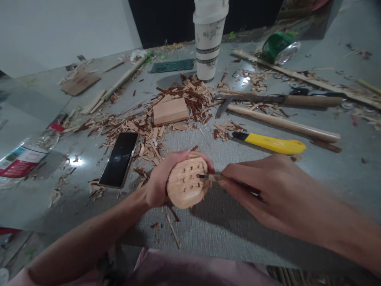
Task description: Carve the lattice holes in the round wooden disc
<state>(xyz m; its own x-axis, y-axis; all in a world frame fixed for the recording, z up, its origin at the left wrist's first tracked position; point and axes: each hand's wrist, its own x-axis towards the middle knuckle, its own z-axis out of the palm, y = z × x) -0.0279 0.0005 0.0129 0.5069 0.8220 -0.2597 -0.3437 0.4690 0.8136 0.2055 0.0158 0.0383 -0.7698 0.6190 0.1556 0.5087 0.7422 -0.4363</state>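
My left hand [160, 180] is wrapped round a pale, rounded wooden block [186, 196], its carved face turned up. Several small holes sit in rows on that face. Between the pinched fingers of my right hand [262, 184] is a slim carving tool [212, 177], its dark metal tip at the holes near the block's right side. Whether the tip is inside a hole I cannot tell. My palm and fingers hide most of the tool's handle.
Beyond my hands lie a yellow utility knife [270, 143], a hammer [282, 123], a long wooden-handled tool [312, 101] and a wood block [171, 112] among shavings. A phone [119, 159] and a plastic bottle [26, 159] are leftward. A paper cup [210, 43] and a green can [278, 47] stand farther back.
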